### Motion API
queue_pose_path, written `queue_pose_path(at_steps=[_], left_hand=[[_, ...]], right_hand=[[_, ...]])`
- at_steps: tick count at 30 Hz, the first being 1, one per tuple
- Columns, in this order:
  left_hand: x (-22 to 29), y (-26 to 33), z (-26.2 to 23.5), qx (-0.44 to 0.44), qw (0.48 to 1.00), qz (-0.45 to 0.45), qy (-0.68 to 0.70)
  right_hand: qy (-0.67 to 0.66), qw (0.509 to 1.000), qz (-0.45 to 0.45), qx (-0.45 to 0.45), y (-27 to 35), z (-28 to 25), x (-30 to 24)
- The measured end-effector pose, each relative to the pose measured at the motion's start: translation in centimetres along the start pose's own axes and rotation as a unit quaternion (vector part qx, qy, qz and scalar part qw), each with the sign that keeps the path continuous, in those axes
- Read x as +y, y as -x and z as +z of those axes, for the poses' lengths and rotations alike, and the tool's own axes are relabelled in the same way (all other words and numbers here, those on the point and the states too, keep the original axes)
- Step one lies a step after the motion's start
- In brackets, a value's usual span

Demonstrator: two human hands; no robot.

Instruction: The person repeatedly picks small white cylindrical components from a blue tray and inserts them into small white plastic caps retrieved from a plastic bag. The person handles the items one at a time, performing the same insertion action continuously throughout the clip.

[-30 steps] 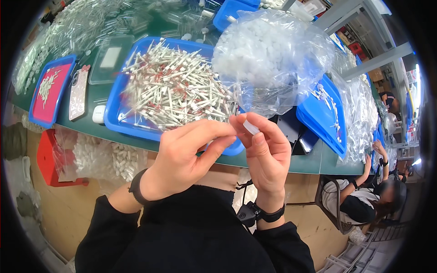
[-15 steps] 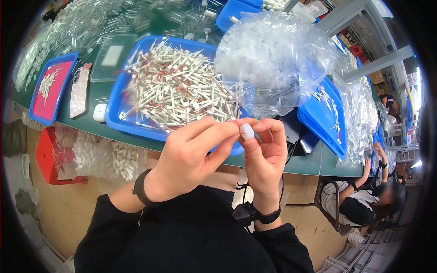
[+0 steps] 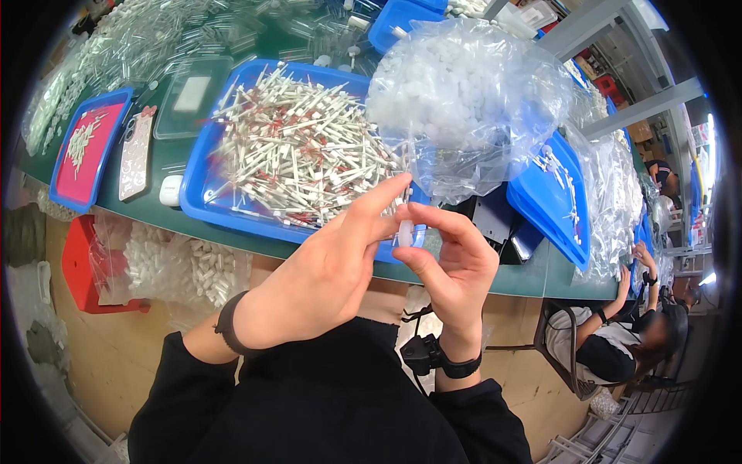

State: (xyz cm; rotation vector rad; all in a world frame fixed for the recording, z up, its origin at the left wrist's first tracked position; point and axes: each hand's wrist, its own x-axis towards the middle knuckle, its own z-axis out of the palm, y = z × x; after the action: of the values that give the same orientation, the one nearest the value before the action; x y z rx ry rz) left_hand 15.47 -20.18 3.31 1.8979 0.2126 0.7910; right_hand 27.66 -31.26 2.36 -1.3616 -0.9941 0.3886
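Note:
A small, rounded white plastic cap (image 3: 406, 233) is pinched between the thumb and index finger of my right hand (image 3: 456, 271), over the near edge of the table. My left hand (image 3: 317, 267) meets the cap from the other side. Its index finger is stretched up and away, while its other fingertips are at the cap; its thumb is hidden. Just beyond both hands, a blue tray (image 3: 202, 203) holds a heap of thin white sticks (image 3: 297, 147), with bits of red among them. A clear plastic bag (image 3: 464, 93) of whitish pieces lies right of the tray.
On the left are a smaller blue-rimmed tray (image 3: 56, 185), a phone (image 3: 136, 158), a white case (image 3: 170, 190) and a clear lidded box (image 3: 166, 116). Stacked blue trays (image 3: 553, 216) lie on the right. A red stool (image 3: 85, 267) stands below the table; another person (image 3: 610, 340) sits at far right.
My left index finger has straightened and lifted off the cap. The cap has turned and moved slightly left and down, and my right fingers are spread differently around it.

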Motion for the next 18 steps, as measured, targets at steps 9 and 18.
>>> queue_pose_path(at_steps=[9,18], left_hand=[[-1.3,-0.3,-1.5,0.023,0.988,0.088,-0.123],[-1.5,-0.2,-1.7,-0.002,0.960,0.188,-0.206]], right_hand=[[-0.001,1.000,0.016,-0.027,-0.1,-0.4,0.5],[0.006,0.999,0.003,-0.049,-0.3,-0.9,0.7]])
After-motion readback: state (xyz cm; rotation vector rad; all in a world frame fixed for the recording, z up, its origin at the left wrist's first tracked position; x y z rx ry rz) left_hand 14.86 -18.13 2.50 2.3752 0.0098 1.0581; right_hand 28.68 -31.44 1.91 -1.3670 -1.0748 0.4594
